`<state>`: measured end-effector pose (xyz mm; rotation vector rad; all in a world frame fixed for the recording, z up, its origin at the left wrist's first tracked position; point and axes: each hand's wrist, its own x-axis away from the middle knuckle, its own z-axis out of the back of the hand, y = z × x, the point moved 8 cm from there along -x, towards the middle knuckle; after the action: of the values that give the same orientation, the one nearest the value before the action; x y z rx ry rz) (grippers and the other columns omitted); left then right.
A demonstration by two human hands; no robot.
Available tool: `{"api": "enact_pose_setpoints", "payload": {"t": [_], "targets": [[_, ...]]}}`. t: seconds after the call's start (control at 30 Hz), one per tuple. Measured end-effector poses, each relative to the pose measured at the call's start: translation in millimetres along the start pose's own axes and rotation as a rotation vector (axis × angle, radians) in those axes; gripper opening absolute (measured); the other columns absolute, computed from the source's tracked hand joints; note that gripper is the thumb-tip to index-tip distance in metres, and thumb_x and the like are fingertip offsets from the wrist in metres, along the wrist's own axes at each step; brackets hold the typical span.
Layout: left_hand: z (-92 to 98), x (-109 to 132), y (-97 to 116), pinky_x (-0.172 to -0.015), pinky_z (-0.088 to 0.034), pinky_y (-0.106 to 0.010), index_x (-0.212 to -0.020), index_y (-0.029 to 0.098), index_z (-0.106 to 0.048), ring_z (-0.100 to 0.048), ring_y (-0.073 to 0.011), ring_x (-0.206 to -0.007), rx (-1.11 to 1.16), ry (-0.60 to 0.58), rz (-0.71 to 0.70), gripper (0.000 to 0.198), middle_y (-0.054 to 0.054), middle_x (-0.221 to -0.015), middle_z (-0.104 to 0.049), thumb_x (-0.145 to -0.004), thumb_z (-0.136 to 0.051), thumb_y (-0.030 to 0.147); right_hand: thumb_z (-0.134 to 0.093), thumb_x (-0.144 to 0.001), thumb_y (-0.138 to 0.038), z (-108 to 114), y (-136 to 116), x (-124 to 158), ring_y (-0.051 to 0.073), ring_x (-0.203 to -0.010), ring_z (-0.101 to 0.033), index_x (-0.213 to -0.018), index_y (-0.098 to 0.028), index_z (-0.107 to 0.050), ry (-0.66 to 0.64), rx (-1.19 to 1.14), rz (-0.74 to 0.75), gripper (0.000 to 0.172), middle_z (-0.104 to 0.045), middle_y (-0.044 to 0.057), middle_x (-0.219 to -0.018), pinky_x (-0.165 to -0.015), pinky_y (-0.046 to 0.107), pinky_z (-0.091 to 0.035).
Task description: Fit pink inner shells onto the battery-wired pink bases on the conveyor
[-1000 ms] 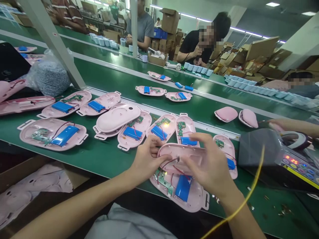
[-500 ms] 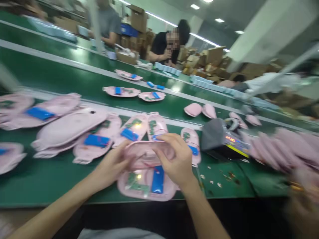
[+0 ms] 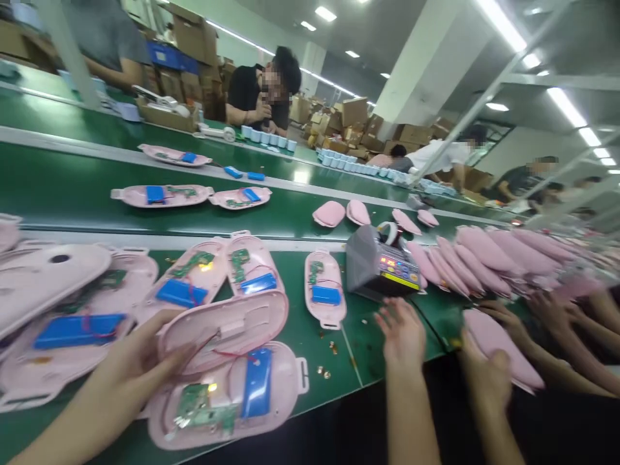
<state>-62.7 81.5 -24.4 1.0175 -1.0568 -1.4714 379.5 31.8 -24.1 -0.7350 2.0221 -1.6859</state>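
Note:
My left hand (image 3: pixel 138 365) grips a pink plastic shell half (image 3: pixel 264 316), tilted so that its hollow inside faces me. Thin wires run from it to the lower pink shell half (image 3: pixel 287 387) lying on the table beneath. Inside that lower half are a green circuit board (image 3: pixel 203 403) with a lit spot and a blue battery pack (image 3: pixel 256 384). My right hand (image 3: pixel 402 332) is raised with fingers spread and holds nothing. It is just in front of a grey tape dispenser (image 3: pixel 365 265) with a red lit display.
Opened pink shells with boards and batteries lie left, and one shell (image 3: pixel 322 310) lies beside the dispenser. Closed pink cases (image 3: pixel 484 248) are piled right. A co-worker's hand (image 3: pixel 489 381) holds a pink case (image 3: pixel 504 349). Green belts (image 3: pixel 281 219) run behind; people work beyond.
My right hand has let go of the upper shell half and moved right to the dispenser. My left hand keeps hold of the shell. The view has swung to the right.

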Motion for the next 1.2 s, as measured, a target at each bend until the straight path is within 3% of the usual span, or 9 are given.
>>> {"api": "enact_pose_setpoints", "payload": {"t": [0.1,0.2,0.3,0.4,0.6,0.77,0.93,1.07,1.2], "targets": [[-7.9,5.9,1.6,-0.069,-0.064,-0.033,-0.113,0.020,-0.066,-0.071,-0.0239,-0.085,0.138,-0.059,0.142,0.040,-0.004,-0.096,-0.073,-0.080,-0.073,0.042,-0.076,-0.073,-0.042,-21.9,-30.5,39.1,0.012,-0.066,-0.057,-0.077,-0.017,-0.057,-0.125,0.061,0.213,0.032,-0.060,0.002,-0.079,-0.059,0.024,-0.054],[-15.2,7.1,-1.0,-0.067,-0.063,-0.033,-0.119,0.015,-0.061,-0.070,-0.0224,-0.083,0.301,-0.097,0.221,0.050,-0.007,-0.097,-0.071,-0.079,-0.074,0.041,-0.057,-0.094,-0.028,-118.5,-73.0,115.6,0.020,-0.099,-0.061,-0.082,-0.018,-0.063,-0.761,0.344,0.671,0.017,-0.062,0.008,-0.102,-0.083,0.033,-0.053],[-21.6,7.0,-3.1,-0.066,-0.062,-0.033,-0.119,0.016,-0.062,-0.069,-0.0206,-0.081,0.442,-0.137,0.208,0.044,-0.005,-0.094,-0.069,-0.081,-0.072,0.035,-0.047,-0.099,-0.021,-206.2,-65.8,196.4,0.021,-0.110,-0.056,-0.085,-0.018,-0.064,-1.342,0.666,1.005,0.022,-0.057,0.008,-0.123,-0.090,0.035,-0.049],[-23.9,7.8,-5.4,-0.067,-0.060,-0.031,-0.112,0.015,-0.064,-0.068,-0.0203,-0.082,0.502,-0.147,0.149,0.032,-0.004,-0.090,-0.068,-0.082,-0.068,0.027,-0.043,-0.098,-0.016,-251.5,-37.5,228.5,0.021,-0.111,-0.053,-0.081,-0.017,-0.063,-1.580,0.845,1.161,0.026,-0.054,0.008,-0.124,-0.089,0.036,-0.049],[-24.1,9.7,-11.1,-0.059,-0.057,-0.029,-0.098,0.015,-0.062,-0.063,-0.0172,-0.072,0.529,-0.162,0.110,0.018,-0.001,-0.081,-0.060,-0.081,-0.057,0.019,-0.044,-0.092,-0.008,-262.7,-6.5,235.5,0.024,-0.108,-0.053,-0.082,-0.016,-0.064,-1.599,1.008,1.410,0.024,-0.054,0.011,-0.121,-0.079,0.035,-0.050],[-17.7,11.0,-5.8,-0.056,-0.052,-0.025,-0.094,0.016,-0.063,-0.057,-0.0145,-0.066,0.446,-0.116,0.028,0.018,0.001,-0.076,-0.055,-0.080,-0.053,0.014,-0.051,-0.089,-0.016,-262.2,-15.2,240.5,0.024,-0.099,-0.057,-0.075,-0.016,-0.065,-1.366,0.996,1.498,0.020,-0.062,0.009,-0.106,-0.068,0.032,-0.045],[-15.9,15.7,-7.7,-0.056,-0.050,-0.026,-0.105,0.016,-0.064,-0.058,-0.0152,-0.062,0.354,-0.087,0.045,0.026,0.000,-0.077,-0.060,-0.083,-0.052,0.017,-0.079,-0.067,-0.044,-274.0,-17.9,194.6,0.016,-0.064,-0.053,-0.072,-0.018,-0.055,-1.109,1.148,1.043,0.035,-0.061,0.003,-0.078,-0.052,0.026,-0.033],[-8.1,18.8,-8.4,-0.068,-0.051,-0.030,-0.108,0.016,-0.064,-0.062,-0.0203,-0.080,0.293,0.001,0.058,0.026,-0.004,-0.090,-0.066,-0.083,-0.057,0.021,-0.065,-0.076,-0.042,-278.9,-1.9,172.1,0.017,-0.068,-0.059,-0.077,-0.017,-0.062,-1.365,1.034,0.576,0.026,-0.065,0.004,-0.076,-0.061,0.027,-0.043],[-5.7,18.3,-5.5,-0.082,-0.050,-0.033,-0.108,0.014,-0.064,-0.063,-0.0235,-0.093,0.347,0.035,0.035,0.030,-0.007,-0.101,-0.070,-0.085,-0.064,0.032,-0.061,-0.080,-0.036,-276.4,-4.7,171.6,0.017,-0.075,-0.063,-0.081,-0.017,-0.068,-1.452,0.877,0.510,0.021,-0.068,0.004,-0.081,-0.070,0.029,-0.048]]}}
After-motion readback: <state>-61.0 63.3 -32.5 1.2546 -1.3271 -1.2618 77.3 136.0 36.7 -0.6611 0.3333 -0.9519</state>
